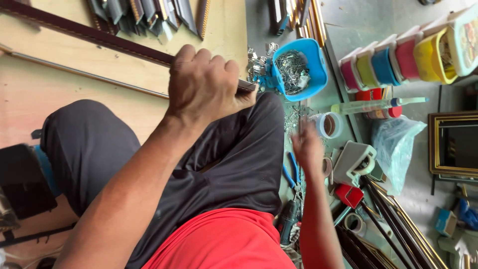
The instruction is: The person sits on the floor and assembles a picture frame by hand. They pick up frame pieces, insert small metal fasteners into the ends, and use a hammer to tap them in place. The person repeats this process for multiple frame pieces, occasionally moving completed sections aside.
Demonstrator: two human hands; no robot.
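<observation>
Workshop floor clutter surrounds a left hand (206, 82) clenched on a dark frame moulding (89, 34), which wants steadying while the blurred right hand (307, 147), its grip unclear, reaches right of centre toward a tape roll (329, 125).

Grey concrete floor (358, 25), pale plywood board (59, 84) — daylight

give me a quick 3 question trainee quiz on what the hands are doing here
1. True or false: the left hand grips a long dark frame strip.
2. What fills the blue tub?
A. paint
B. small metal clips
C. sand
3. Fill in: the right hand, blurred, reaches toward the floor near a roll of ____.

Key:
1. True: it is closed around the strip.
2. B: small metal clips.
3. Tape. Whether the right hand holds anything cannot be told.
</observation>
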